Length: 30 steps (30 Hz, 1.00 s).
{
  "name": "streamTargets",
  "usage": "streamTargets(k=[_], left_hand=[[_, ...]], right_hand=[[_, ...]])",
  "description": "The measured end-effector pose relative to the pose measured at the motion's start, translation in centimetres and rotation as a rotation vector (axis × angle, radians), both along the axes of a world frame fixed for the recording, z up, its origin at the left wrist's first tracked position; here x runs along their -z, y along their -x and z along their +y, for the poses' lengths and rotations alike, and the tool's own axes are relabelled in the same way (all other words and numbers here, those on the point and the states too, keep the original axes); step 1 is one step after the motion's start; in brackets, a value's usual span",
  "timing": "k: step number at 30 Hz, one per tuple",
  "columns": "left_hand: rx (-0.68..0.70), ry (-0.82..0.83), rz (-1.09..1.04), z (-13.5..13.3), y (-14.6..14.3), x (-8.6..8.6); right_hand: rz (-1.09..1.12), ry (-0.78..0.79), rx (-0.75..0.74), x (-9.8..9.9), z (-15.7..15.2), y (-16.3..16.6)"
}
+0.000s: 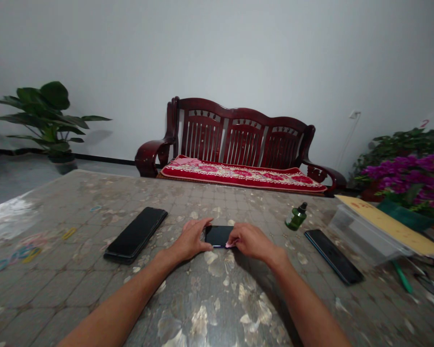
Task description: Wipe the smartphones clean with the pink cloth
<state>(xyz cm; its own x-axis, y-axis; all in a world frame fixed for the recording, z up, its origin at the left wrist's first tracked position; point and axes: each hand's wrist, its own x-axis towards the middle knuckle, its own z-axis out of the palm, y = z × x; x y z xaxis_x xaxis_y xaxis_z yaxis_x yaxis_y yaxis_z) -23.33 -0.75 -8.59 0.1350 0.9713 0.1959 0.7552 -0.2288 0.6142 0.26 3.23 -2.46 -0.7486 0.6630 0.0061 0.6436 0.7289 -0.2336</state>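
In front of me a smartphone (219,236) with a dark screen lies sideways, low at the table surface. My left hand (192,237) grips its left end, thumb at the near edge and fingers at the far edge. At the phone's right end, my right hand (248,238) is closed in a pinch. A bit of pale pink material (230,245), perhaps tissue or cloth, pokes out beneath its fingertips at the near right corner. Most of that piece is hidden by the fingers.
A larger black phone (136,234) lies left, another phone (333,256) right. Nearby stand a green bottle (295,217) and a clear plastic box (365,236) with a yellow sheet on top. Colored bands (27,252) lie far left. Beyond the patterned table (104,303) is a wooden bench (238,140).
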Motion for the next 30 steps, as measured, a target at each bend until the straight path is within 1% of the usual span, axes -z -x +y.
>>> streamTargets(k=[2, 4, 6, 9, 11, 13, 17, 18, 20, 24, 26, 28, 30], left_hand=[[0.004, -0.007, -0.007, 0.0, 0.0, 0.1], [0.005, -0.008, -0.011, 0.0, 0.1, 0.1], [0.001, -0.001, -0.013, -0.1, 0.0, -0.1], [0.004, 0.004, -0.021, -0.2, 0.0, -0.3], [0.006, -0.001, -0.026, -0.2, 0.0, -0.2], [0.003, -0.003, -0.023, -0.1, 0.1, -0.1], [0.015, -0.018, -0.032, 0.0, 0.2, 0.3], [0.019, -0.023, -0.039, 0.0, 0.2, 0.4], [0.023, -0.022, -0.045, 0.0, 0.2, 0.3], [0.004, 0.008, -0.039, -0.1, 0.1, 0.0], [0.0, 0.012, -0.039, -0.1, 0.1, -0.1], [-0.005, 0.013, -0.038, -0.1, 0.0, -0.2], [-0.007, 0.015, -0.035, -0.2, 0.0, -0.2]], right_hand=[[0.025, -0.017, -0.031, 0.2, -0.6, 0.9], [0.02, -0.013, -0.033, 0.1, -0.8, 1.1], [-0.006, -0.001, 0.01, 0.0, -0.5, 0.6], [-0.036, -0.006, 0.113, -0.1, 0.1, -0.3], [-0.012, -0.016, 0.125, 0.2, 0.2, -0.2], [0.041, -0.029, 0.078, 0.8, -0.2, 0.6], [0.145, -0.09, -0.062, 2.0, -1.6, 3.0], [0.155, -0.105, -0.075, 2.1, -1.7, 3.3], [0.149, -0.138, -0.031, 2.2, -1.6, 3.2], [0.064, -0.214, 0.234, 1.9, -0.2, 1.7], [0.04, -0.214, 0.338, 2.0, 0.3, 1.2], [0.058, -0.181, 0.348, 2.1, 0.2, 1.3], [0.099, -0.134, 0.264, 2.4, -0.1, 1.8]])
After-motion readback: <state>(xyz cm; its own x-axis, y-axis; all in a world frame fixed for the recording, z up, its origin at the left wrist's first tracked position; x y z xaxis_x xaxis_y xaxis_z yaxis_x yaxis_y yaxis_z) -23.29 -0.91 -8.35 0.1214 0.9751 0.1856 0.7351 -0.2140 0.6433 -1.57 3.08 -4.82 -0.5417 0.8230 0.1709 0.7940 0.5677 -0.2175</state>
